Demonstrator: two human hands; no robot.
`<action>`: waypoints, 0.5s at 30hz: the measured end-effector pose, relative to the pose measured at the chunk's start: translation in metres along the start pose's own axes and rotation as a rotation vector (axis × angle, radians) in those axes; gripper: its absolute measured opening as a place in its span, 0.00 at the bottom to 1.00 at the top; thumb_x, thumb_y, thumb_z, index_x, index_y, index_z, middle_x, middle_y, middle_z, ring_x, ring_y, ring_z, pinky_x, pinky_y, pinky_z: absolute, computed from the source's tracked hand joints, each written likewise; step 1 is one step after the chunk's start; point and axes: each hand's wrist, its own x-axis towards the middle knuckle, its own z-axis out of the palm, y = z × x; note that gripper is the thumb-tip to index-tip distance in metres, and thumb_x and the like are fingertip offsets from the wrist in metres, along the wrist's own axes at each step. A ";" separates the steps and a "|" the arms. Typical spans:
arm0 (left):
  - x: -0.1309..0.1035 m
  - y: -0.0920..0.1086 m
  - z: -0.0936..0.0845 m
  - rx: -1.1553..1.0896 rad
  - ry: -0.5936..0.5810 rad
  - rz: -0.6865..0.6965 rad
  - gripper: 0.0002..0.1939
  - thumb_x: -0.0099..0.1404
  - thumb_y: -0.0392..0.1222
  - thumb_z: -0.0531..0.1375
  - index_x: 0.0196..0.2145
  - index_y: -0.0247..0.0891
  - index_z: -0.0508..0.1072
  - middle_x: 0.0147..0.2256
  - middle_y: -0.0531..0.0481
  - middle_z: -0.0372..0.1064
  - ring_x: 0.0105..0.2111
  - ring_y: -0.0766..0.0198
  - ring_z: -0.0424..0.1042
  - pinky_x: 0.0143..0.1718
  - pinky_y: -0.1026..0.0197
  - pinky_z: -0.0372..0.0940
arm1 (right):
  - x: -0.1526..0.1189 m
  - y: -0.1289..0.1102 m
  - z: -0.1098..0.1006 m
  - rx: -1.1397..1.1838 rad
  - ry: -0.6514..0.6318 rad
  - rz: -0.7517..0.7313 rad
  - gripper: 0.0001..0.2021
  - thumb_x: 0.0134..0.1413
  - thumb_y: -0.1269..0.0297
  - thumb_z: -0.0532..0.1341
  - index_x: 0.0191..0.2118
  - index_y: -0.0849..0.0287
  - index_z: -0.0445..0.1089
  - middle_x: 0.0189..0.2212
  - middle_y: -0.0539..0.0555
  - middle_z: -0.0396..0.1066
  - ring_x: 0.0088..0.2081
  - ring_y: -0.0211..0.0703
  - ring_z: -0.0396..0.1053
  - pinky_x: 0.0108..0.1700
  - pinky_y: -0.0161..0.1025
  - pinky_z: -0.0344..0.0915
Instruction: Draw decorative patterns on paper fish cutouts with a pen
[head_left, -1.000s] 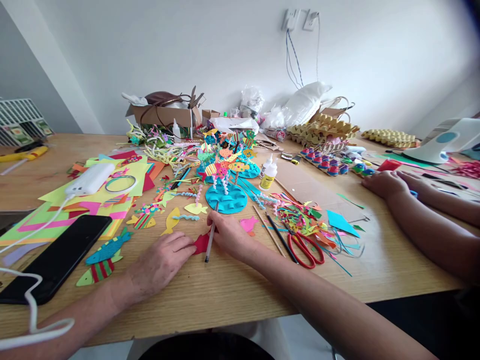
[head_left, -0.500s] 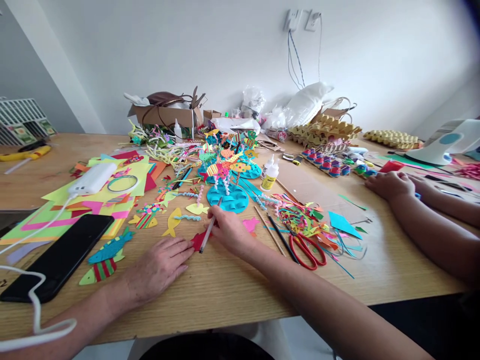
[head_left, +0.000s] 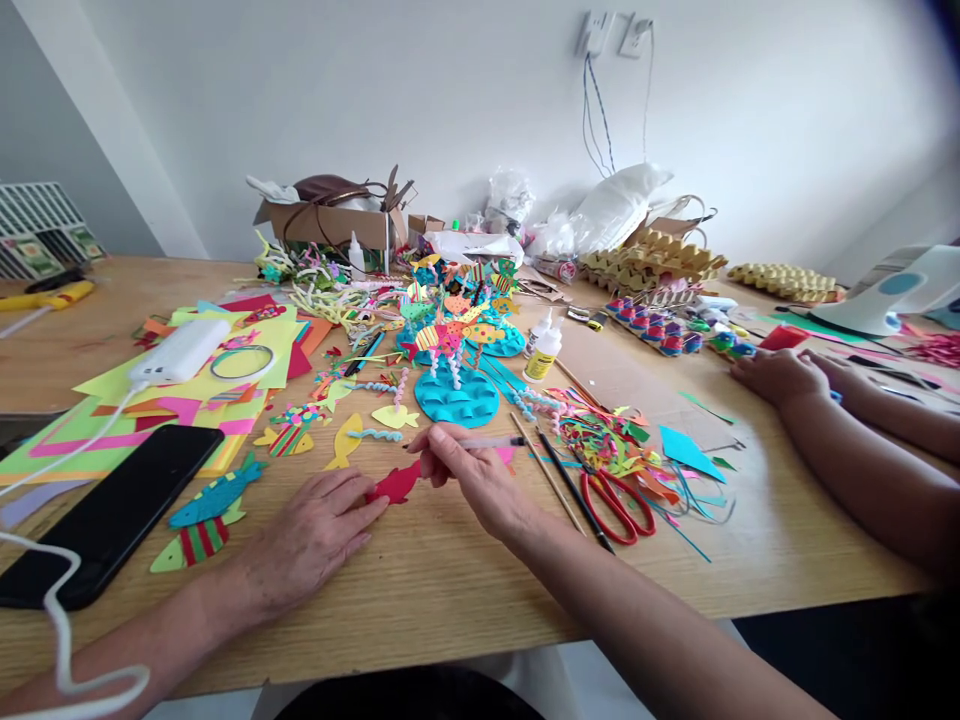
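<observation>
We are pinning the thin, floppy red paper cutout [head_left: 396,483] flat on the table [head_left: 450,590] under our open left hand [head_left: 315,530], while our right hand [head_left: 469,470], at its 3 o'clock, is pinching a light pencil [head_left: 487,441] mid-shaft.

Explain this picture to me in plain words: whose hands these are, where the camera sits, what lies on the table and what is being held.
There is no machine here. A camera worn on a person's head looks down at their own two bare hands. The left hand lies flat, fingertips pinning a red paper fish cut-out to the wooden table. The right hand holds a thin pencil-like stick sideways above it. Around lie red-handled scissors, a black phone, a white glue bottle and coloured paper scraps. The hands at far right belong to another person.
</observation>
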 end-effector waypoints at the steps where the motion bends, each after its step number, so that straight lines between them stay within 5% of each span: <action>1: 0.000 0.000 0.000 -0.008 0.001 -0.006 0.16 0.69 0.37 0.46 0.49 0.39 0.69 0.45 0.46 0.67 0.47 0.57 0.64 0.48 0.55 0.62 | 0.001 0.004 0.002 -0.024 -0.019 0.001 0.16 0.58 0.54 0.51 0.31 0.61 0.68 0.22 0.48 0.63 0.24 0.34 0.60 0.28 0.32 0.58; 6: 0.002 -0.002 0.001 -0.057 0.029 -0.031 0.16 0.70 0.39 0.46 0.50 0.42 0.69 0.43 0.49 0.68 0.47 0.60 0.64 0.49 0.58 0.63 | 0.002 0.025 0.012 -0.195 0.019 -0.061 0.10 0.57 0.65 0.52 0.32 0.60 0.68 0.23 0.48 0.65 0.27 0.35 0.62 0.32 0.33 0.60; 15: 0.004 0.001 -0.008 -0.019 0.217 0.068 0.16 0.71 0.33 0.44 0.43 0.36 0.71 0.40 0.48 0.71 0.44 0.61 0.66 0.49 0.59 0.61 | -0.005 0.032 0.014 -0.498 -0.030 -0.195 0.09 0.59 0.66 0.51 0.35 0.59 0.68 0.27 0.51 0.69 0.29 0.37 0.66 0.33 0.33 0.60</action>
